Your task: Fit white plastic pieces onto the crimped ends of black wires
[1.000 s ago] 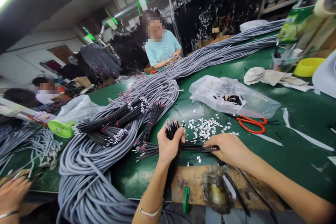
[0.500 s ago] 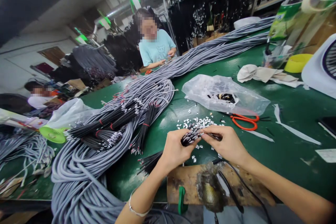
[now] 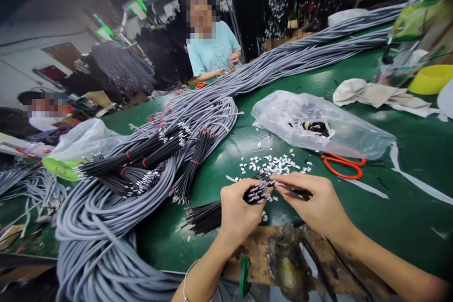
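Observation:
My left hand (image 3: 236, 210) is wrapped round a bundle of thin black wires (image 3: 257, 193), their pale metal-tipped ends facing me. Close against it, my right hand (image 3: 320, 203) pinches at the tips with thumb and forefinger. Dark wire lengths show inside its curled fingers, partly hidden. Small silvery-white scraps (image 3: 279, 165) lie scattered just beyond both hands. More black wires (image 3: 205, 216) rest on the green table to the left of my left wrist.
Grey cable coils (image 3: 116, 217) and banded black wire bundles (image 3: 194, 165) fill the left side. Orange-handled scissors (image 3: 343, 165) and a clear plastic bag (image 3: 318, 122) lie to the right. A wooden board (image 3: 255, 255) is under my forearms. A co-worker (image 3: 214, 52) sits opposite.
The view has shifted slightly, so table items at right appear further right. Both hands stay together at the bundle, with the right hand's fingers slightly moved at the wire tips.

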The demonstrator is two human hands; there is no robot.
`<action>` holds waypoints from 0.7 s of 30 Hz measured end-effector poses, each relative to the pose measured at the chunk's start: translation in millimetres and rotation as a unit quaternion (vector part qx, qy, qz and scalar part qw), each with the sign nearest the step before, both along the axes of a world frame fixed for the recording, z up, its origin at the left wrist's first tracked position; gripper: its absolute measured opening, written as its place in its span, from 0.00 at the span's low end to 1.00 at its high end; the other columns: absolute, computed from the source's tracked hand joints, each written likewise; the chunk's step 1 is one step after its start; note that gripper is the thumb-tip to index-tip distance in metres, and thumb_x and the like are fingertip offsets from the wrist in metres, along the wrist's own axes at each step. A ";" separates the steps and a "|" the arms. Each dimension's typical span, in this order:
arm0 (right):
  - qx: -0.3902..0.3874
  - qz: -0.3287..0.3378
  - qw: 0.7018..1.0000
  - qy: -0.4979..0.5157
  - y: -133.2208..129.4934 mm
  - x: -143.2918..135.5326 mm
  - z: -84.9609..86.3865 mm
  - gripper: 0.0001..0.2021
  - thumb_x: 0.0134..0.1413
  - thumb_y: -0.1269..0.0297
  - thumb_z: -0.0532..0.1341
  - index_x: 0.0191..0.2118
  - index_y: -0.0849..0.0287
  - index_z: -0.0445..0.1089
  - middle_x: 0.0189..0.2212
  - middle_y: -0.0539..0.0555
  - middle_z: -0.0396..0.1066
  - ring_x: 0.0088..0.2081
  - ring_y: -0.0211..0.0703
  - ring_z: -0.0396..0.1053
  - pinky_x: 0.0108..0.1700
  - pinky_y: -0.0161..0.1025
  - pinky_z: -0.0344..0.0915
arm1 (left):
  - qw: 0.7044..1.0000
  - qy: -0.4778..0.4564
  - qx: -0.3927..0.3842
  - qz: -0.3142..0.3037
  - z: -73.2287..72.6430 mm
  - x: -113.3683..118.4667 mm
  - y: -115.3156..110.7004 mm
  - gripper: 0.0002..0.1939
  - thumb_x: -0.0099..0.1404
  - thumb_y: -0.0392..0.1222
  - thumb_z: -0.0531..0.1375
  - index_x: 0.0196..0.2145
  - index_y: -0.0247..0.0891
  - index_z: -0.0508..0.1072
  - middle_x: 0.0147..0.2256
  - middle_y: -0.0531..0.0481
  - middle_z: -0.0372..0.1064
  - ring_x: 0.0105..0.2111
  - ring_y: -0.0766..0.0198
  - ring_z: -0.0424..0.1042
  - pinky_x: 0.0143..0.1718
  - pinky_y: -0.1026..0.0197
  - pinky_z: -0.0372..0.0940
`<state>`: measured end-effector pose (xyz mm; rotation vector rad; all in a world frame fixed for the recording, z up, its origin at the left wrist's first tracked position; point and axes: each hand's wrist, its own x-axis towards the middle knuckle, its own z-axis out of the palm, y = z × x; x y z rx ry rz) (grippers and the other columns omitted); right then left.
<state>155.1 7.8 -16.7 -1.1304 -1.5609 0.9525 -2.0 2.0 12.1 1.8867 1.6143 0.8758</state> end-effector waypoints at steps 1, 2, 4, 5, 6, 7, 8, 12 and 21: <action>0.004 0.001 1.000 -0.008 -0.3 -0.2 0.8 0.12 0.49 0.70 0.60 0.42 0.58 0.73 0.33 0.51 0.75 0.32 0.39 0.72 0.36 0.35 0.69 | 1.000 -0.012 0.009 0.016 0.7 -0.4 -0.3 0.03 0.53 0.37 0.63 0.27 0.35 0.75 0.25 0.51 0.73 0.24 0.67 0.69 0.27 0.67 0.61; 0.012 0.000 1.000 -0.021 -0.6 -0.3 1.4 0.14 0.49 0.68 0.61 0.45 0.58 0.72 0.35 0.51 0.74 0.33 0.40 0.72 0.36 0.35 0.69 | 0.999 -0.025 0.017 0.033 1.5 -0.7 -0.3 0.03 0.53 0.38 0.63 0.26 0.35 0.75 0.24 0.51 0.73 0.24 0.66 0.69 0.26 0.67 0.61; 0.035 -0.006 0.998 -0.056 -1.1 -0.6 2.1 0.18 0.50 0.64 0.61 0.50 0.57 0.68 0.40 0.52 0.73 0.37 0.41 0.71 0.39 0.36 0.68 | 0.996 -0.052 0.028 0.061 2.9 -0.7 -0.6 0.04 0.53 0.39 0.63 0.25 0.35 0.74 0.24 0.51 0.72 0.23 0.66 0.69 0.26 0.67 0.61; 0.046 -0.009 0.996 -0.073 -1.5 -0.6 2.0 0.19 0.52 0.63 0.61 0.51 0.57 0.68 0.42 0.52 0.72 0.39 0.42 0.70 0.41 0.37 0.67 | 0.995 -0.061 0.034 0.073 3.2 -0.5 -0.9 0.05 0.53 0.39 0.64 0.25 0.35 0.74 0.23 0.51 0.72 0.23 0.67 0.68 0.25 0.67 0.61; 0.056 -0.011 0.995 -0.087 -2.1 -0.6 1.6 0.17 0.54 0.62 0.59 0.50 0.56 0.68 0.42 0.52 0.72 0.40 0.42 0.70 0.41 0.38 0.66 | 0.994 -0.068 0.039 0.081 3.2 -0.4 -1.5 0.05 0.53 0.39 0.64 0.25 0.35 0.73 0.23 0.51 0.71 0.23 0.67 0.68 0.25 0.67 0.61; 0.060 -0.012 0.993 -0.097 -2.8 -0.5 0.9 0.16 0.55 0.62 0.58 0.50 0.54 0.68 0.41 0.52 0.72 0.40 0.42 0.69 0.41 0.38 0.65 | 0.993 -0.073 0.046 0.085 3.0 -0.3 -2.1 0.05 0.53 0.39 0.64 0.25 0.35 0.73 0.23 0.52 0.70 0.22 0.67 0.67 0.24 0.67 0.60; 0.061 -0.012 0.993 -0.103 -3.6 -0.3 0.1 0.14 0.56 0.62 0.57 0.49 0.53 0.69 0.39 0.52 0.72 0.39 0.42 0.69 0.40 0.38 0.65 | 0.992 -0.075 0.054 0.085 2.5 -0.3 -2.9 0.04 0.53 0.38 0.64 0.25 0.35 0.73 0.23 0.52 0.70 0.22 0.67 0.66 0.24 0.67 0.60; 0.067 -0.008 0.994 -0.088 -6.1 0.6 -2.0 0.12 0.56 0.65 0.58 0.46 0.53 0.71 0.35 0.50 0.72 0.35 0.39 0.69 0.38 0.36 0.63 | 0.992 -0.070 0.078 0.072 1.3 -0.7 -5.3 0.03 0.53 0.37 0.64 0.25 0.36 0.72 0.22 0.53 0.68 0.23 0.69 0.65 0.25 0.67 0.58; 0.090 -0.002 0.992 -0.092 -4.7 1.3 -1.9 0.10 0.56 0.67 0.59 0.44 0.52 0.72 0.31 0.48 0.73 0.30 0.36 0.69 0.32 0.35 0.62 | 0.992 -0.063 0.077 0.075 1.0 -0.3 -6.4 0.05 0.52 0.38 0.65 0.25 0.36 0.73 0.23 0.53 0.69 0.23 0.69 0.66 0.25 0.67 0.60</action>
